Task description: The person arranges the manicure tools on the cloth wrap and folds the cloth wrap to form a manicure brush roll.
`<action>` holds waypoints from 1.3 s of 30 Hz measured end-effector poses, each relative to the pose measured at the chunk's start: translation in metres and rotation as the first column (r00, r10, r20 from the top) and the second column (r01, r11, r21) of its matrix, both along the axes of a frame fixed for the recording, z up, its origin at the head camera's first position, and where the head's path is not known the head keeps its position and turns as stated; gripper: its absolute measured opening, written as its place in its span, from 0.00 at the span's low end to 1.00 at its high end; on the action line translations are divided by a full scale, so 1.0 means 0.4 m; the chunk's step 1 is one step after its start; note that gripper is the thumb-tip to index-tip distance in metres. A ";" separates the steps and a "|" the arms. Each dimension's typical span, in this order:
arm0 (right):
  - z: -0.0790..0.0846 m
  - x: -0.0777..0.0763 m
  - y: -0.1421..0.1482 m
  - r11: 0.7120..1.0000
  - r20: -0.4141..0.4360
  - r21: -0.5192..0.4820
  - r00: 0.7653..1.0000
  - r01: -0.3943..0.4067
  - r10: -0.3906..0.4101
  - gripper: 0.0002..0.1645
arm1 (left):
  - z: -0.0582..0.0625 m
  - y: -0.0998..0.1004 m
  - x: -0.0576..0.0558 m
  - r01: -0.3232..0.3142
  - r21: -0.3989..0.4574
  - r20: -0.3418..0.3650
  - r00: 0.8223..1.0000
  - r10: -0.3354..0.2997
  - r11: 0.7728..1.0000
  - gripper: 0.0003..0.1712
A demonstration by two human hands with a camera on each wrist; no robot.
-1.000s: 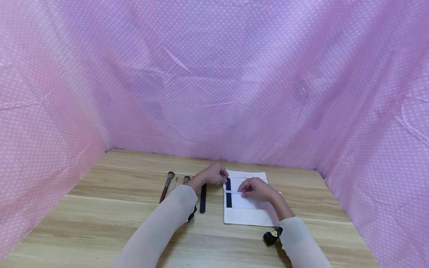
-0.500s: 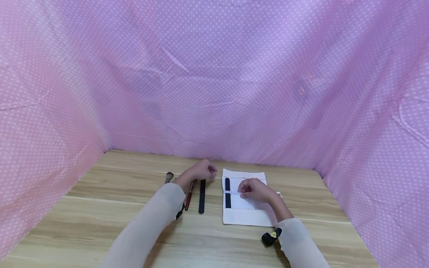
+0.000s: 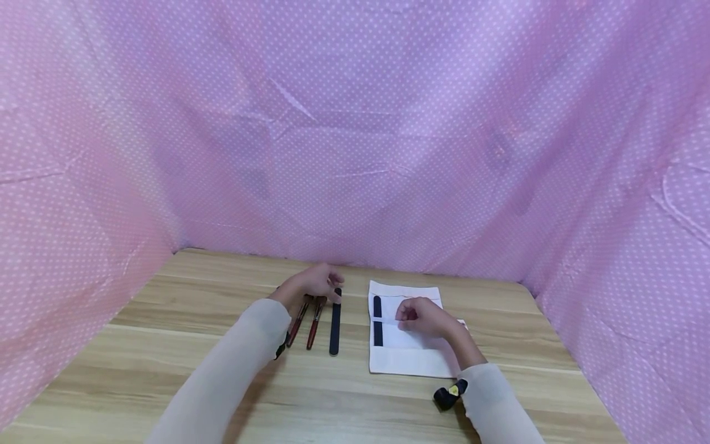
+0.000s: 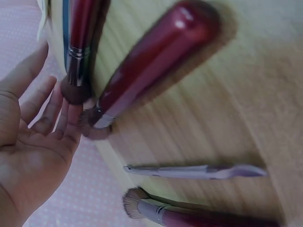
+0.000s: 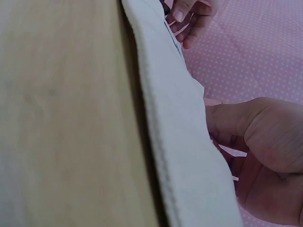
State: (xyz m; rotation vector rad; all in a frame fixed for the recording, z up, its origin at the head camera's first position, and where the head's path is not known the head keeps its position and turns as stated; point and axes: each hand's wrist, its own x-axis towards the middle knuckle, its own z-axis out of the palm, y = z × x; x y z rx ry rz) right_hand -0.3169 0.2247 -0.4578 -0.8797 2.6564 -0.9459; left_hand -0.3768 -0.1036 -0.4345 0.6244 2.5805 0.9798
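My left hand point(image 3: 320, 281) is over the far end of a black nail file point(image 3: 335, 327), fingers apart and holding nothing. Beside that hand lie two red-handled makeup brushes point(image 3: 314, 327); their heads are partly covered by it in the head view. In the left wrist view the open palm point(image 4: 35, 156) is near the brush heads. On the right, a white cloth pouch point(image 3: 407, 362) lies unfolded. A second black nail file point(image 3: 378, 333) lies on it, crossed by a thin white strap point(image 3: 384, 319). My right hand point(image 3: 427, 317) pinches that strap; the cloth partly hides its fingertips in the right wrist view.
A slim silvery tool point(image 4: 194, 171) and another red-handled brush point(image 4: 175, 217) lie on the wooden table point(image 3: 355, 401), hidden by the left arm in the head view. Pink dotted cloth point(image 3: 355, 154) encloses the back and sides.
My left hand has left the nail file on the pouch and moved left to above the other nail file. The right hand stays at the strap.
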 end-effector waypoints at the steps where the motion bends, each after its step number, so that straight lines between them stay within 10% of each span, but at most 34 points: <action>1: 0.000 0.000 0.001 1.000 0.000 0.001 1.000 0.004 -0.004 0.06 | -0.002 0.000 -0.001 0.012 -0.021 0.000 1.000 -0.012 1.000 0.34; 24: -0.009 -0.013 0.006 1.000 0.025 -0.025 1.000 0.010 -0.009 0.05 | -0.034 0.004 -0.038 -0.021 -0.047 0.036 0.999 0.023 0.999 0.31; 33: -0.003 -0.008 0.002 1.000 0.019 -0.013 1.000 0.012 -0.012 0.05 | -0.004 0.004 -0.033 -0.019 0.193 0.079 0.997 0.004 0.981 0.29; 39: -0.004 -0.007 0.002 1.000 0.023 -0.010 1.000 0.011 -0.011 0.04 | 0.010 0.011 -0.024 -0.086 0.383 0.206 0.978 0.006 0.920 0.26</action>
